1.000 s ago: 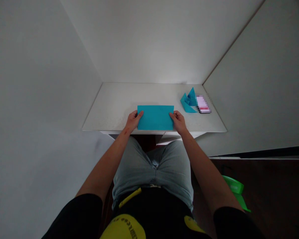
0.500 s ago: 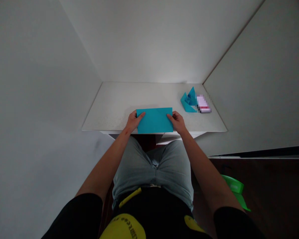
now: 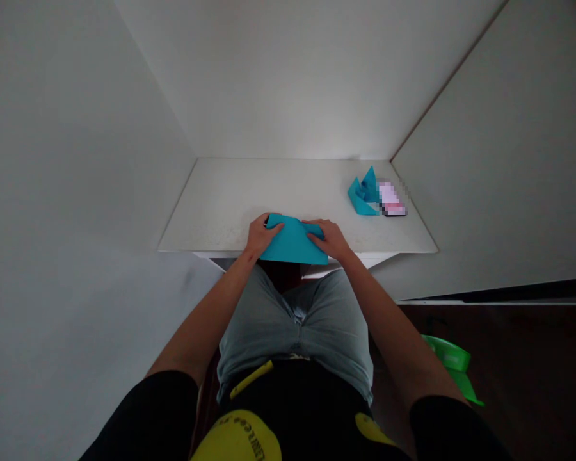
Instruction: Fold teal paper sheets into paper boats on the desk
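A sheet of blue paper (image 3: 292, 246) is between my hands at the desk's front edge, its lower side hanging over the edge. My left hand (image 3: 263, 234) grips its left side, thumb on top and fingers behind. On the other side my right hand (image 3: 330, 239) holds the upper right part, where the paper bends over under the thumb and fingers. Whether that bend is a crease I cannot tell. Farther right on the desk stands a folded blue paper boat (image 3: 363, 194), apart from both hands.
A blurred-out phone (image 3: 392, 198) lies beside the paper boat on the white desk (image 3: 249, 186). Walls border the desk at the back, left and right. A bright green plastic object (image 3: 448, 355) sits on the dark floor at the lower right.
The paper was a flat rectangle; now its upper right part is bent over and it sits slightly lower. My right hand has moved left and inward over it.
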Available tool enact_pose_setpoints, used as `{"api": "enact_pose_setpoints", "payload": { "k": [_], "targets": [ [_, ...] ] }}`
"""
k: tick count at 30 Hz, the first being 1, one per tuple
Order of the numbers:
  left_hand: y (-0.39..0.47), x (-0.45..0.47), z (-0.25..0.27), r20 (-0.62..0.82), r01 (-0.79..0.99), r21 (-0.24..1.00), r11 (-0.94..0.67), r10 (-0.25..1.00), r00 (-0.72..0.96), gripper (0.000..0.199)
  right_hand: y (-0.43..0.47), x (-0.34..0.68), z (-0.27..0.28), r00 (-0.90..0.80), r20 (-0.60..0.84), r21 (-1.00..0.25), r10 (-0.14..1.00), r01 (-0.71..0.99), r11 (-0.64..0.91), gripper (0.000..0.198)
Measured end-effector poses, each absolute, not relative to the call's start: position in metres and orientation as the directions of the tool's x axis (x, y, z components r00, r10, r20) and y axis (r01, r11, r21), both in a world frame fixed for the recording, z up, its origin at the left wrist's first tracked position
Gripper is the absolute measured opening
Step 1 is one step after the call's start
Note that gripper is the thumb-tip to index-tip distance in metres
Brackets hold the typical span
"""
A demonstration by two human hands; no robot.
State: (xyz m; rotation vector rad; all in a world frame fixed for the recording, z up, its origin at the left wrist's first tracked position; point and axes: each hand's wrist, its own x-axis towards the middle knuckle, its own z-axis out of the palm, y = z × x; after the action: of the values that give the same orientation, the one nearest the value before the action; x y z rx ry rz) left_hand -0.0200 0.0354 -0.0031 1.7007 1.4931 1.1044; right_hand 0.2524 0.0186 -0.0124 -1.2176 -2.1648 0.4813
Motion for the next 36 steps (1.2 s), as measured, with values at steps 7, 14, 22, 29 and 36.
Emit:
{"api": "enact_pose_setpoints", "payload": {
  "k": [7, 14, 22, 29, 36],
  "targets": [
    [0.034, -0.021, -0.007, 0.223, 0.571, 0.765, -0.299, 0.954, 0.202, 0.033, 0.013, 0.247, -0.006, -0.42, 0.268, -0.455, 0.867, 0.738, 0.498, 0.047],
    [0.002, -0.011, -0.009, 0.211, 0.691, 0.401, -0.602, 0.794, 0.57, 0.052, 0.014, 0.247, -0.008, -0.427, 0.24, -0.418, 0.872, 0.765, 0.49, 0.052],
    [-0.013, 0.004, -0.015, 0.161, 0.77, 0.272, -0.577, 0.816, 0.555, 0.075, -0.001, 0.243, -0.004, -0.535, 0.235, -0.348, 0.812, 0.733, 0.584, 0.053],
    [0.017, 0.01, -0.003, 0.212, 0.801, 0.347, -0.487, 0.873, 0.439, 0.052, 0.001, 0.242, -0.011, -0.545, 0.209, -0.254, 0.812, 0.772, 0.583, 0.052],
    [0.027, 0.009, -0.016, 0.202, 0.773, 0.302, -0.558, 0.83, 0.521, 0.063, 0.007, 0.239, -0.013, -0.472, 0.184, -0.265, 0.862, 0.821, 0.506, 0.051]
  ]
}}
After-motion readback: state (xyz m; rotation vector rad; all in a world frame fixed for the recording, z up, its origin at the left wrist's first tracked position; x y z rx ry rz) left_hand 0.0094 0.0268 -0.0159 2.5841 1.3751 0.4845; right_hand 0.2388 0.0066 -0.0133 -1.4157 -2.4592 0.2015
